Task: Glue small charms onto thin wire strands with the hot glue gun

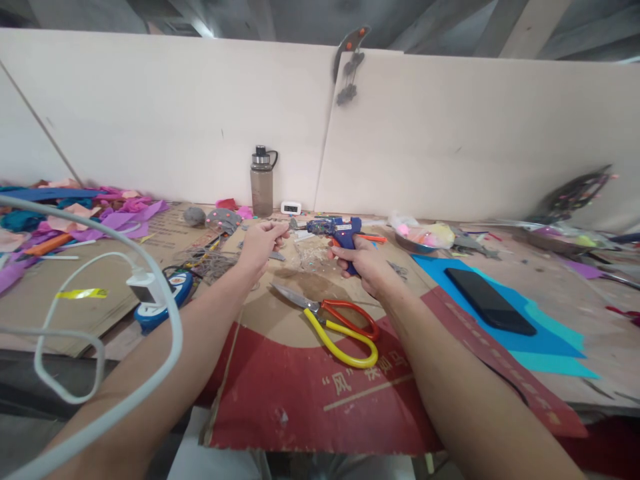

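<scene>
At the centre of the frame, our left hand (263, 243) pinches a small grey flat piece (293, 225) between thumb and fingertip, pressed together at its edge. Our right hand (363, 261) has its fingers wrapped around the grip of a blue plastic pistol-shaped glue gun (345, 232), its nozzle aimed left at the piece; we cannot tell whether nozzle and piece touch, or whether the trigger is squeezed.

To do this well, we should steady both wrists, hold the piece by its outermost edge with our skin clear of the tip, which is probably hot, and squeeze gently so that a small bead comes out rather than a string.

Below the hands, metal-bladed scissors with smooth red and yellow looped handles (313, 307) lie open on a stiff tan and dark-red printed cardboard sheet (300, 407). A pale, shiny, crusty patch (315, 257) roughens the cardboard under the gun. At right, a flat, glossy black phone (489, 300) rests on matte blue sheets (537, 340); at left lies soft, crumpled purple and pink paper (133, 217).
</scene>
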`<state>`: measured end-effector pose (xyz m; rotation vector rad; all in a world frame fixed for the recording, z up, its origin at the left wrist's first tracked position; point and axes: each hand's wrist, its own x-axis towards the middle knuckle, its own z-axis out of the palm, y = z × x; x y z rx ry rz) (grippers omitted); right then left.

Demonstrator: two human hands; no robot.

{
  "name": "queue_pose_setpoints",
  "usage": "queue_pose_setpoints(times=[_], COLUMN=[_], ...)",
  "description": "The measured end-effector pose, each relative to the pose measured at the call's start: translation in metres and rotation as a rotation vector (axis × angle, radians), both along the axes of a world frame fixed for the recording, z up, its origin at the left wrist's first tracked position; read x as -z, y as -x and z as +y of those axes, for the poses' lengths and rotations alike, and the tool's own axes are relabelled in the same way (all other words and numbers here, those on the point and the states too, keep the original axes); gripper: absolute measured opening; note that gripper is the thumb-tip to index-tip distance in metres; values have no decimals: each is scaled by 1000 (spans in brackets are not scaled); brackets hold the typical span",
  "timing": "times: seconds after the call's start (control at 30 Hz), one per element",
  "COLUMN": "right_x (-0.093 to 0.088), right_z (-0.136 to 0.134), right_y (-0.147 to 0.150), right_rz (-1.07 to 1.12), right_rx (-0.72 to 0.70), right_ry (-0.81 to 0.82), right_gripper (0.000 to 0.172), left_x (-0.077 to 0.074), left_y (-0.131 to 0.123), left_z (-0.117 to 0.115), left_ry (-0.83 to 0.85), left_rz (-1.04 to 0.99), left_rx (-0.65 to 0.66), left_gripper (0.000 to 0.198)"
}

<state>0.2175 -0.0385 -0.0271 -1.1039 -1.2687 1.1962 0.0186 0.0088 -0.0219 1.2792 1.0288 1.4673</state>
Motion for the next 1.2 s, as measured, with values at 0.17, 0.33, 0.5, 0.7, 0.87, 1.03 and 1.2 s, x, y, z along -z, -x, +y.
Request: queue_pose_setpoints(times=[0.17, 0.33, 0.5, 0.7, 0.87, 1.03, 1.2], right_x=[0, 1, -1, -2, 0, 1, 2], right_z=[0, 1, -1, 0, 5, 5, 4], right_y=[-1, 1, -1, -9, -14, -14, -9], right_rz=[43, 76, 50, 51, 111, 137, 140], right_rx=[-30, -26, -46, -153, -71, -91, -143], right_ry=[-7, 27, 91, 192, 209, 161, 158], right_gripper=[25, 23, 22, 21, 18, 20, 21], left_x=[0, -1, -1, 4, 6, 6, 7], left_y=[1, -1, 2, 11, 13, 9, 6], left_z=[1, -2, 0, 9, 10, 8, 7], left_ry=[2, -62, -64, -60, -52, 46, 127], left_rz=[9, 73, 37, -14, -10, -15, -42], left_rx=[-21, 21, -36, -99, -92, -12, 79], left_gripper=[23, 25, 23, 21, 24, 28, 29])
